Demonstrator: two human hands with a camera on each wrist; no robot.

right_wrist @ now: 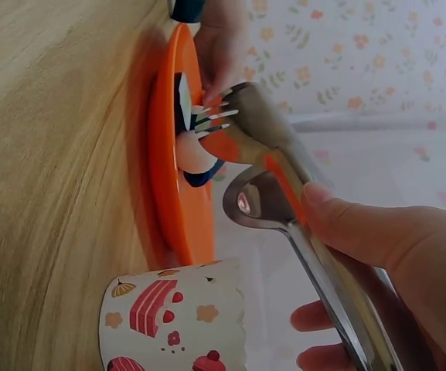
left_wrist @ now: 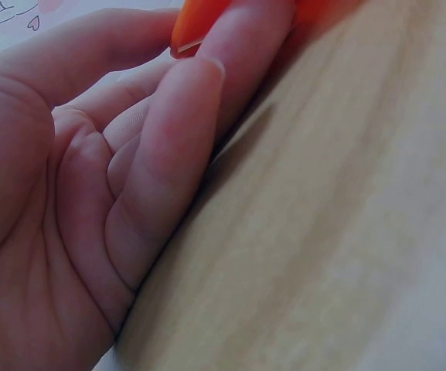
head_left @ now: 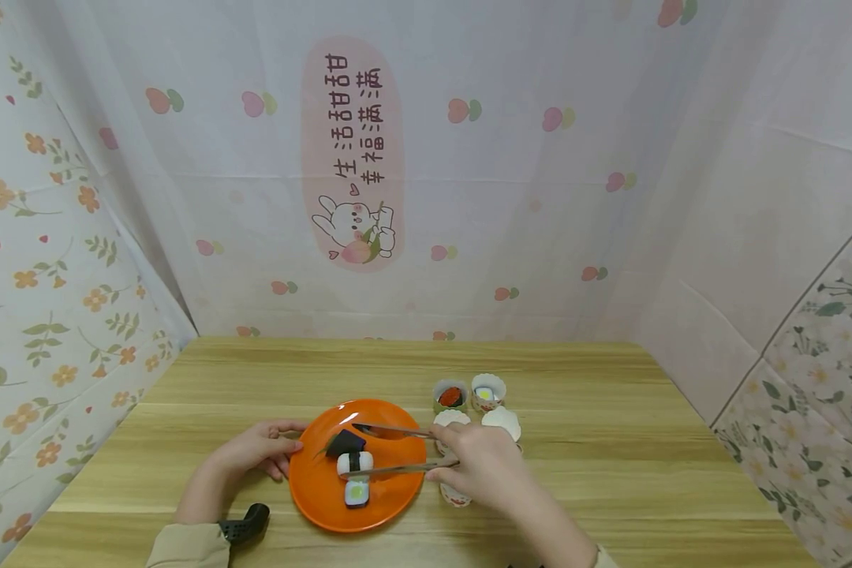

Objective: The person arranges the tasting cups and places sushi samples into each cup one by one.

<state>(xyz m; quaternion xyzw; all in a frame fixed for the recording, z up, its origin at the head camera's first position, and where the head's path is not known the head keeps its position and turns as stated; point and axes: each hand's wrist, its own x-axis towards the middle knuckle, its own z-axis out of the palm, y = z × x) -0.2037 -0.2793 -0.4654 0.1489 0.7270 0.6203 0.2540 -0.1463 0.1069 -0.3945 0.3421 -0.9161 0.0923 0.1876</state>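
Note:
My left hand (head_left: 259,450) holds the left rim of an orange plate (head_left: 319,509), fingers at its edge in the left wrist view. On the plate sit a dark wedge-shaped piece (head_left: 345,443), a white sushi piece with a black band (head_left: 359,457) and a small sushi roll (head_left: 357,495) with a green centre. Metal tongs (right_wrist: 327,286) are gripped in my right hand (head_left: 486,464), their arms spread apart over the plate. One end is forked, the other rounded like a spoon. In the head view, the lower arm overlaps the banded sushi.
Just right of the plate stand several patterned paper cups (right_wrist: 168,317). One holds a red-topped sushi piece (head_left: 450,397), another a roll with a yellow centre (head_left: 484,394). A black device (head_left: 248,525) is strapped at the left wrist. Patterned curtains (head_left: 575,221) surround the wooden table (head_left: 610,442).

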